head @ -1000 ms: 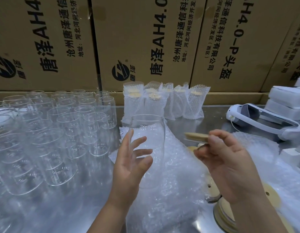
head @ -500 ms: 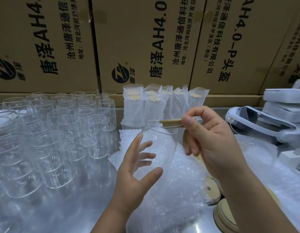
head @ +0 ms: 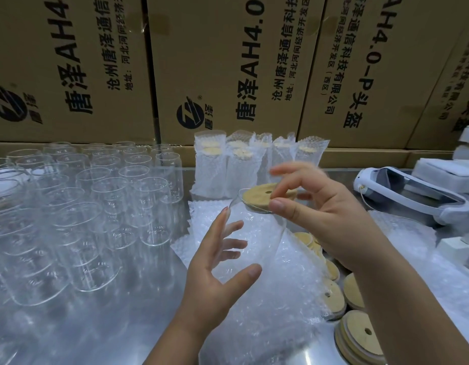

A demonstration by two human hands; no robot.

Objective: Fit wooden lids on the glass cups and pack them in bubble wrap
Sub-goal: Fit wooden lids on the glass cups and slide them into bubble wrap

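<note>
Centre, above bubble wrap sheets (head: 267, 325): glass cup (head: 254, 241), tilted, gripped round its body by left hand (head: 217, 262), fingers spread and curled. At cup mouth: wooden lid (head: 262, 201), pinched at its edges by right hand (head: 322, 219). Left, close beside: crowded empty cups (head: 96, 206). Far: wrapped cups (head: 249, 164) against cardboard boxes (head: 228, 61). Near right: loose lids (head: 359, 335). Bare steel table (head: 122, 325) near left.

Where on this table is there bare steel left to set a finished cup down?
Bare steel shows at the near edge, between the empty glass cups and the bubble wrap, and in a strip between the wrapped cups and the white headset. The right side is crowded with wooden lids, the left with cups.
</note>
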